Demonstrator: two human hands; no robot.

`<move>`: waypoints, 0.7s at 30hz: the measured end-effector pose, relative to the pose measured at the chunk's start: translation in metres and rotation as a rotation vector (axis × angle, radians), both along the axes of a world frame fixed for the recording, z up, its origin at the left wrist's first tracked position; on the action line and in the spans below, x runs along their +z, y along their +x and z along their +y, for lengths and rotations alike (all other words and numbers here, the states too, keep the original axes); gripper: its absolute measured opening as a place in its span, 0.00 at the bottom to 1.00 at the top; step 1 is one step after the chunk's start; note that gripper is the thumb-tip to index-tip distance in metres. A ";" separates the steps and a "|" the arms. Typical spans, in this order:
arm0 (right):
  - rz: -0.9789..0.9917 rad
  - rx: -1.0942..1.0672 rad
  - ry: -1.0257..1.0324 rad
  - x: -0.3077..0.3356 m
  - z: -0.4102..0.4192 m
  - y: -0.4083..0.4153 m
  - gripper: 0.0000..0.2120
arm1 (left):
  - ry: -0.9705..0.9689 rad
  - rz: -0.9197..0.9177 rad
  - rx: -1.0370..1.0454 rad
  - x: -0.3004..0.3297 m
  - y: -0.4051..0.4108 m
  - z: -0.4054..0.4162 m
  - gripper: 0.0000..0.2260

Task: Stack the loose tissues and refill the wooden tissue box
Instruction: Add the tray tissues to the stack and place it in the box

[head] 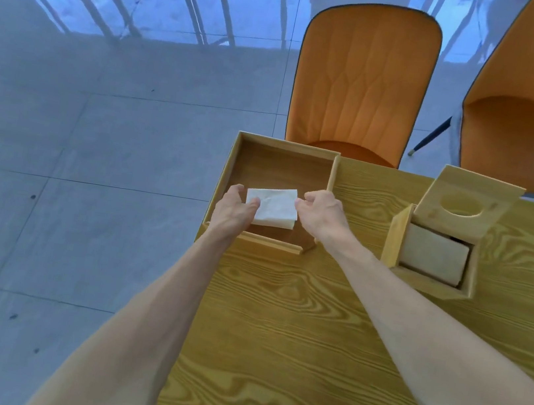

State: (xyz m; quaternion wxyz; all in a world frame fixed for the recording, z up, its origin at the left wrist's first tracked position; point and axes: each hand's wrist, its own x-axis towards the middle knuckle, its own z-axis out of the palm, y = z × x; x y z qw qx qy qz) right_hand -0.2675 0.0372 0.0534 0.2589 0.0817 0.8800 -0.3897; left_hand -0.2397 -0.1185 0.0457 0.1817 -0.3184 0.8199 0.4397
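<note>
At surface's (326, 332) left edge, over open wooden tray (228, 175): our left hand (233, 209) pinches left edge of white tissue stack (273, 206), right hand (322, 216) pinches right edge. Stack flat, neatly squared. Further right, wooden tissue box (395, 235), holed lid (466, 204) tilted open, tissues inside. Orange chairs (364, 78) behind.

One head-worn wide-angle view, looking forward and steeply down over the table (309, 330) corner from close above; both forearms reach in from the bottom edge, floor (72, 173) fills the left.
</note>
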 end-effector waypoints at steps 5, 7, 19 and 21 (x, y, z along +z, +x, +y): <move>-0.111 -0.025 0.015 -0.013 -0.014 -0.001 0.12 | 0.052 -0.051 0.051 -0.011 -0.010 -0.008 0.28; -0.122 -0.029 0.020 -0.016 -0.019 -0.001 0.14 | 0.033 -0.056 0.044 -0.017 -0.015 -0.010 0.28; -0.146 -0.130 -0.038 -0.019 -0.024 0.002 0.11 | 0.121 -0.103 0.094 -0.029 -0.023 -0.020 0.30; -0.148 -0.121 -0.051 -0.019 -0.022 0.003 0.11 | 0.154 -0.106 0.104 -0.031 -0.021 -0.022 0.28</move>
